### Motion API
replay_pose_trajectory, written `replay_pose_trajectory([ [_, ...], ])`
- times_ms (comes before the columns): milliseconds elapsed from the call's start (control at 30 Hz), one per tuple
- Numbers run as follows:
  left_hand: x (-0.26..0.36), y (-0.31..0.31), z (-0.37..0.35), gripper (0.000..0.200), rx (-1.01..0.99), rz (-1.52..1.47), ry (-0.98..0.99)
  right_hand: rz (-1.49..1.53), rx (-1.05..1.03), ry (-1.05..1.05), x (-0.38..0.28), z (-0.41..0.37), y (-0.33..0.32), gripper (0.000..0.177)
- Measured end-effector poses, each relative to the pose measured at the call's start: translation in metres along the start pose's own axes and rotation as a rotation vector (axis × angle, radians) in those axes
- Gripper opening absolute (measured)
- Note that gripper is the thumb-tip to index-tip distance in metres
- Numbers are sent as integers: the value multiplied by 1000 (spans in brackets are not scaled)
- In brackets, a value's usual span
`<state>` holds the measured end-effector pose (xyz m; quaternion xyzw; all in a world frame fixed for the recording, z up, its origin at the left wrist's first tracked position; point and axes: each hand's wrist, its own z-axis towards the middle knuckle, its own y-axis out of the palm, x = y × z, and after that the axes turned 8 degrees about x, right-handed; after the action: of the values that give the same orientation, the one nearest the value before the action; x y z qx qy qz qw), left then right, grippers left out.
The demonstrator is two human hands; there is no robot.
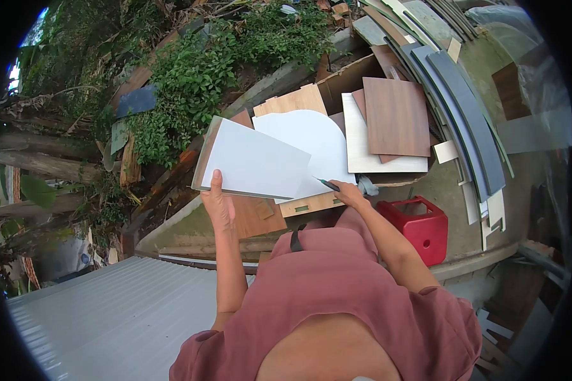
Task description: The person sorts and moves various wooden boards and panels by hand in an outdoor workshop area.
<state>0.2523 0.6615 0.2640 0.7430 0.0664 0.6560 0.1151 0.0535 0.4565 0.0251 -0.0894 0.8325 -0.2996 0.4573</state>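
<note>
My left hand grips the lower left edge of a white board, thumb on top and fingers beneath. The board lies tilted, with a brownish strip along its left side. My right hand is closed around a dark green, pen-like tool, whose thin tip points at the board's right end. Under and behind the held board is a larger white panel with a rounded top edge. Whether the tool's tip touches either surface I cannot tell.
Brown wood-grain panels lie right of the white ones, over a cardboard box. A red plastic stool stands near my right arm. Long grey strips curve along the right. Corrugated sheet is lower left, plants upper left.
</note>
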Motion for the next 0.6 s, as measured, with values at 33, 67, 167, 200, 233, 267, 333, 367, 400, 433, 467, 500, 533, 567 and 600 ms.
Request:
replay_pose_trajectory([
  [33,0,-5,4,48,6,-2,1,-10,-3,44,1,-2,2,47],
  [67,-3,-10,9,49,81,-138,-52,-16,-6,41,2,-3,4,47],
  [167,-30,-46,25,49,212,-380,-205,280,335,166,-30,-19,-19,46],
  [200,-37,-56,26,47,315,-474,-336,374,445,118,-43,-25,-31,45],
  [233,-45,-65,27,45,416,-565,-470,471,556,71,-55,-31,-42,44],
  [267,-55,-76,28,40,512,-651,-554,427,546,36,-64,-37,-53,44],
  [333,-75,-91,23,37,563,-674,-624,393,586,-128,-78,-49,-67,44],
  [367,-83,-98,19,35,618,-696,-691,358,617,-295,-85,-55,-73,43],
  [400,-88,-101,14,35,615,-696,-697,373,546,-274,-91,-61,-78,46],
  [433,-92,-103,10,34,614,-716,-743,369,550,-273,-96,-65,-81,46],
  [467,-96,-105,7,33,613,-736,-787,376,496,-324,-102,-68,-82,48],
  [500,-94,-100,3,33,611,-737,-787,384,440,-376,-106,-70,-81,51],
  [533,-90,-92,-4,33,614,-721,-802,373,412,-404,-110,-70,-78,53],
  [567,-87,-86,-9,34,616,-704,-818,374,414,-405,-111,-70,-72,53],
  [600,-88,-85,-12,35,588,-711,-835,386,475,-442,-110,-68,-64,53],
])
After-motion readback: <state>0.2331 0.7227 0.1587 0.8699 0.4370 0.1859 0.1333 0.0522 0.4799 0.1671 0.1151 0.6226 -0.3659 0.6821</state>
